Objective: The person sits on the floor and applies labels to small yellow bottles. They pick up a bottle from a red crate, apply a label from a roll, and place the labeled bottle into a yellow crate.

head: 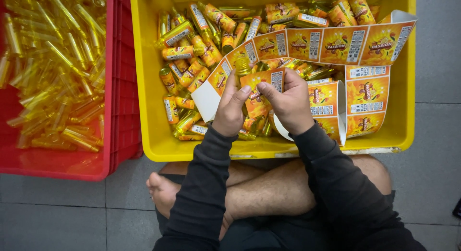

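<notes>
My left hand [231, 108] grips a small yellow bottle [243, 66] whose cap sticks up above my fingers. An orange label [264, 82] lies against the bottle, and my right hand [288, 101] presses it on with thumb and fingers. A long strip of orange labels [331, 43] on white backing runs from my hands up and right across the yellow crate [144, 88], then curls down at the crate's right side. Several labelled bottles [192, 54] lie in that crate.
A red crate [120, 78] on the left holds several bare yellow bottles [53, 68]. Both crates stand on a grey tiled floor [437, 136]. My crossed bare legs [269, 188] lie just below the yellow crate's near wall.
</notes>
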